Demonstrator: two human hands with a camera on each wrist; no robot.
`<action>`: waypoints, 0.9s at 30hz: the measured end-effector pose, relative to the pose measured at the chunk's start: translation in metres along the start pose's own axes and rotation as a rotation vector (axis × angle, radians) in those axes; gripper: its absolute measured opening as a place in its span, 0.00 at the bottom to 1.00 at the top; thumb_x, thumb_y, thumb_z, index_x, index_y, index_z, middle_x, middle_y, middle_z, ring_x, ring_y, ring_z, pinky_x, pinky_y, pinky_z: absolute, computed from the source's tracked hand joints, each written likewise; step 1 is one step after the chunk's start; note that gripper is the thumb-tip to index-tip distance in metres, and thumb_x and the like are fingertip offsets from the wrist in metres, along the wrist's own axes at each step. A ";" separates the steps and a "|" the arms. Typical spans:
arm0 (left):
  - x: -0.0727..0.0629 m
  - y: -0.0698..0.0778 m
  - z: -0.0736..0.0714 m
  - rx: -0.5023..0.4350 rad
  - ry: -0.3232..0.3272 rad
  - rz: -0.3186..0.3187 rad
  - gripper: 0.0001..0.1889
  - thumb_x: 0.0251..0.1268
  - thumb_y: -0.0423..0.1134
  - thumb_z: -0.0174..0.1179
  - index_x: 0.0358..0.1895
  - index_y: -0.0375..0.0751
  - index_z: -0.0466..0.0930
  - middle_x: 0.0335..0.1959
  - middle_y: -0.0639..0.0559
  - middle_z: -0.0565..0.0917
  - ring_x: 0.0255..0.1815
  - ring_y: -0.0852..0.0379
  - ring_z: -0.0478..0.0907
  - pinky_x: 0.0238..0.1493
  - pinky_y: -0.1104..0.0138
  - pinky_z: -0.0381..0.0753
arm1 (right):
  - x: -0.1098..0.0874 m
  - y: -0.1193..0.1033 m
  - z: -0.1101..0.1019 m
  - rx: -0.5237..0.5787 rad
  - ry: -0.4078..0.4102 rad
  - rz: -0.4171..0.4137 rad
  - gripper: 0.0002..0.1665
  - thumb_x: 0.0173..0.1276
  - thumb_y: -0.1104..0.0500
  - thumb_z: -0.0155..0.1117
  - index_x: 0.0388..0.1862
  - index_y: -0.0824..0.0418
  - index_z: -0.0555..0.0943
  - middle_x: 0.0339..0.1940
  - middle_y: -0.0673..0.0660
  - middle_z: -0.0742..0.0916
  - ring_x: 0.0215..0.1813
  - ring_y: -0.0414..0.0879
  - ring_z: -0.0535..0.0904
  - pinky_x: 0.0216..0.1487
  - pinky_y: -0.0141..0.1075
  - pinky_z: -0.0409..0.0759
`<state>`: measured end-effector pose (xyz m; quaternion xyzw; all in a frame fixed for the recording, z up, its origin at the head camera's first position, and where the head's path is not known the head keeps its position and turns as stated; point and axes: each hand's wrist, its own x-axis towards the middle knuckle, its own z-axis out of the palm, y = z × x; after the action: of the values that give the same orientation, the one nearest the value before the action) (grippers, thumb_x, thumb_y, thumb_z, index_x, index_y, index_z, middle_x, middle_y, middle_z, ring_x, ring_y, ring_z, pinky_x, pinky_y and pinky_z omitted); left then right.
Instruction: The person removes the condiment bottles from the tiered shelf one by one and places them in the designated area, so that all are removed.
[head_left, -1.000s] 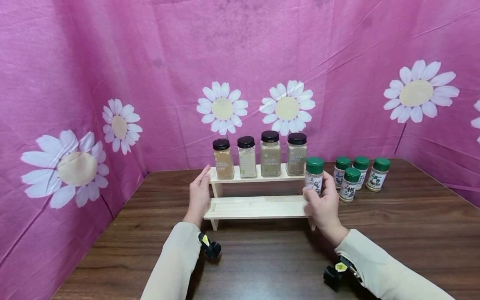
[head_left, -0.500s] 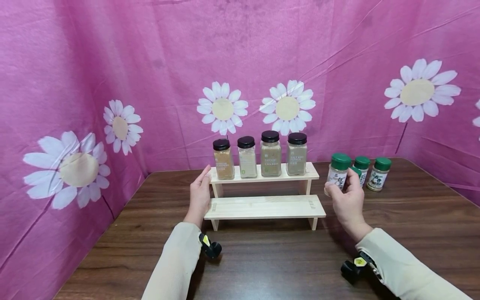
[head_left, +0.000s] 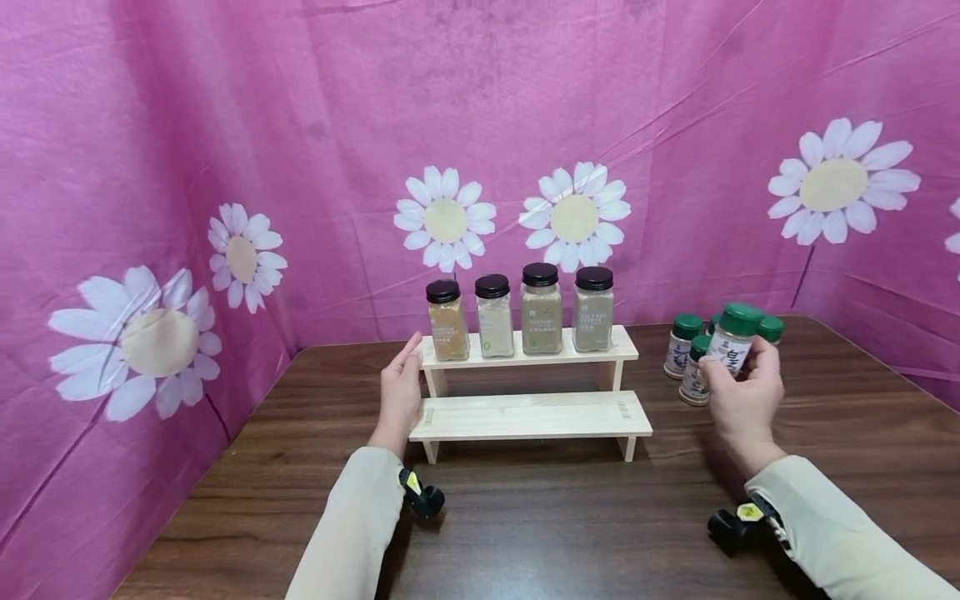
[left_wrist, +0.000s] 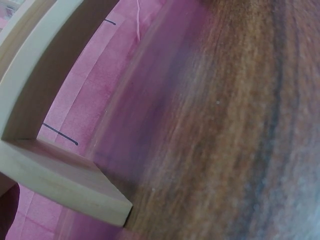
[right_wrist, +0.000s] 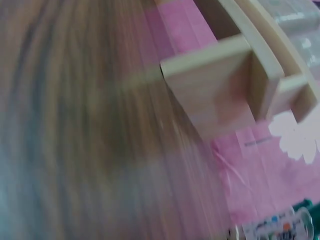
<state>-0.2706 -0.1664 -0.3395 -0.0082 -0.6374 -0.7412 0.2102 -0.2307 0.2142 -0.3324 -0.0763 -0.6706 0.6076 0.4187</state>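
Note:
My right hand [head_left: 746,408] pinches a spice jar [head_left: 729,350] with a green lid and white label, tilted slightly and raised in front of other green-lidded jars at the right. A two-step pale wooden rack [head_left: 528,415] stands mid-table. Along its left end lies my left hand [head_left: 399,396], fingers straight and pointing up beside the upper shelf. On that upper shelf several square glass spice jars [head_left: 542,321] with black lids stand in a row. Nothing stands on the lower shelf. The left wrist view shows the rack's wooden end [left_wrist: 65,180] close up.
Several green-lidded spice jars [head_left: 694,379] stand on the brown wooden table [head_left: 555,525] right of the rack, partly hidden by the right hand. Behind the table hangs a pink cloth [head_left: 337,208] with white daisies. In the right wrist view, jars [right_wrist: 280,227] show at the lower corner.
My right hand has carried the green-lidded spice jar rightward, from beside the rack's right end to the jar group. The left hand and the black-lidded jars stay where they were.

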 end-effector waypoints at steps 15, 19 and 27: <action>0.000 -0.003 0.000 0.003 0.014 0.004 0.20 0.68 0.31 0.44 0.62 0.35 0.70 0.65 0.44 0.68 0.69 0.54 0.59 0.70 0.64 0.58 | 0.036 0.022 -0.034 -0.010 0.023 0.219 0.27 0.49 0.72 0.60 0.44 0.46 0.70 0.30 0.39 0.78 0.33 0.31 0.72 0.31 0.15 0.70; -0.001 -0.002 -0.001 0.003 0.008 0.000 0.20 0.69 0.31 0.43 0.63 0.35 0.69 0.66 0.43 0.67 0.69 0.52 0.60 0.69 0.62 0.59 | 0.042 0.030 -0.038 -0.023 -0.079 0.253 0.25 0.52 0.72 0.61 0.41 0.45 0.69 0.29 0.36 0.78 0.33 0.28 0.72 0.32 0.14 0.70; 0.000 0.001 0.001 -0.008 -0.004 -0.016 0.20 0.70 0.32 0.43 0.63 0.37 0.69 0.66 0.44 0.67 0.67 0.54 0.61 0.68 0.64 0.61 | 0.049 0.049 -0.047 0.081 -0.248 0.261 0.25 0.53 0.76 0.57 0.37 0.46 0.69 0.24 0.33 0.79 0.29 0.25 0.72 0.28 0.14 0.72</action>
<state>-0.2702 -0.1659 -0.3383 -0.0052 -0.6349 -0.7454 0.2028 -0.2512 0.2921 -0.3568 -0.0702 -0.6766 0.6880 0.2529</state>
